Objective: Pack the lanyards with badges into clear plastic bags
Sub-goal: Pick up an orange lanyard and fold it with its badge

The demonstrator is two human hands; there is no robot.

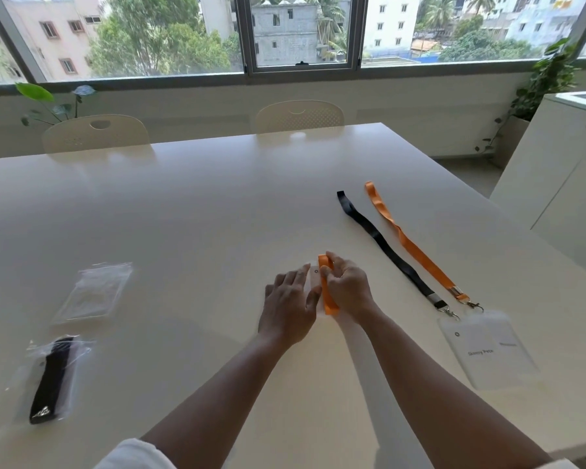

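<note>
Fingers [329, 265] of the right hand [347, 291] pinch the limp, light orange lanyard [327, 299], folded over its stiff badge [313, 279]; left hand [288, 308] flat, open, steadying.

Empty bags [93, 292] left on table [200, 204]; packed bag [53, 377] below them; two lanyards [406, 245] right; hands centre.

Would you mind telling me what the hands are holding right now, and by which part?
The right hand pinches the folded orange lanyard strap near its upper fold; the left hand presses its white badge flat.
</note>
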